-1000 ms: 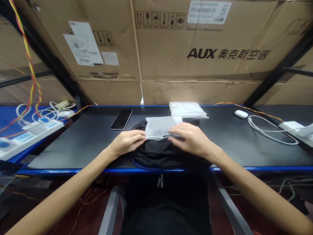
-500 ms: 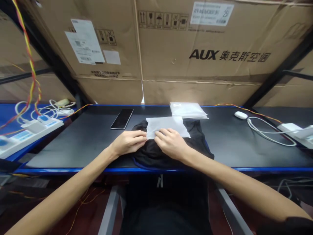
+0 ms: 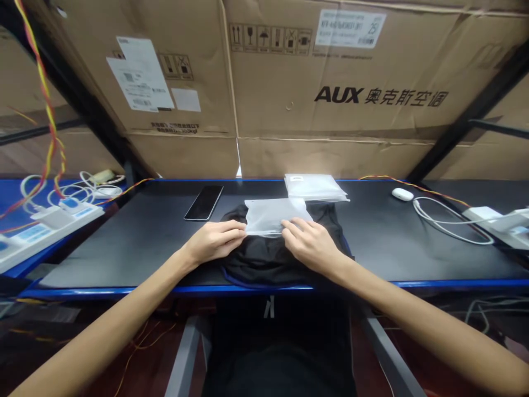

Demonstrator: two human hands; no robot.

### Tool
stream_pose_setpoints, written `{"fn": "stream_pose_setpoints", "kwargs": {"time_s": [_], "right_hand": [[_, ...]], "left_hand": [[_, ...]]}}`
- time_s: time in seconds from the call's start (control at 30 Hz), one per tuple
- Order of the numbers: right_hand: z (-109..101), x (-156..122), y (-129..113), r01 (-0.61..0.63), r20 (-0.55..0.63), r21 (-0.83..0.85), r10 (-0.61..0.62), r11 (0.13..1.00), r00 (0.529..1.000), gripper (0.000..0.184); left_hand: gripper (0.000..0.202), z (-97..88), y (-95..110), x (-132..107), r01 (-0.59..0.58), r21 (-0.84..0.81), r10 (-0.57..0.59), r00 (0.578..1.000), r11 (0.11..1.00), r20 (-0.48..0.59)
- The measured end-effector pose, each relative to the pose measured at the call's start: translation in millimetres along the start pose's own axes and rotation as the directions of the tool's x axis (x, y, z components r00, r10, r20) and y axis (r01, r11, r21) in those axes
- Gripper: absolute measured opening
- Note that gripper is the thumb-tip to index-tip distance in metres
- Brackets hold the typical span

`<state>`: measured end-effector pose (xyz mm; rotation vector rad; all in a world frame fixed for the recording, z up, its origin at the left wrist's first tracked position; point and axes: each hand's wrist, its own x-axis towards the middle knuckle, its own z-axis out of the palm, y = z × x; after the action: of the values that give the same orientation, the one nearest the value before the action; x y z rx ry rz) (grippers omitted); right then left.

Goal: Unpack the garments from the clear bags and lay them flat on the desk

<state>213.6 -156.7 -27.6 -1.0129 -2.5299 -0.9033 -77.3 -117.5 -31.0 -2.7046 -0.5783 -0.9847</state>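
A frosted white plastic bag (image 3: pixel 273 214) lies over a crumpled black cloth (image 3: pixel 268 256) with a blue edge. My left hand (image 3: pixel 217 240) pinches the bag's near left corner between thumb and fingers. At the near edge, toward the right, my right hand (image 3: pixel 309 242) has its fingers curled onto the bag; its thumb is mostly hidden. Just behind lies a stack of similar frosted bags (image 3: pixel 316 188), with a small white label on top.
A smartphone (image 3: pixel 204 202) lies to the left on the black desk mat (image 3: pixel 124 242). Power strips (image 3: pixel 53 223) with tangled cables stand at the far left, and a white earbud case (image 3: pixel 402 194) and looped cable (image 3: pixel 450 226) at right. A large cardboard box (image 3: pixel 273 116) rises behind.
My right hand has slid rightward along the bag's near edge, uncovering more of that edge. My left hand stays at the corner. The whole view has shifted slightly.
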Motion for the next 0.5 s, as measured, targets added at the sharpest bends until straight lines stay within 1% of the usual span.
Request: {"fn": "stream_pose_setpoints", "kwargs": {"time_s": [0.2,0.37,0.43,0.5], "right_hand": [[-3,-21,20,-0.059,-0.048,0.014,0.06,0.998,0.997,0.019],[2,-38,34,-0.16,-0.044,0.073,0.163,0.984,0.986,0.02],[6,-42,34,-0.198,-0.033,0.118,0.203,0.973,0.979,0.02],[8,-43,33,-0.222,-0.032,0.163,0.23,0.961,0.973,0.021]], "left_hand": [[0.007,-3.0,-4,-2,0.02,0.031,-0.02,1.0,0.999,-0.014],[0.01,-3.3,-10,-2,0.009,0.079,-0.009,1.0,0.997,-0.008],[0.013,-3.2,-11,0,0.02,0.097,-0.023,0.999,0.995,0.033],[0.016,-3.7,-11,4,0.097,0.125,-0.109,0.989,0.987,0.096]]}}
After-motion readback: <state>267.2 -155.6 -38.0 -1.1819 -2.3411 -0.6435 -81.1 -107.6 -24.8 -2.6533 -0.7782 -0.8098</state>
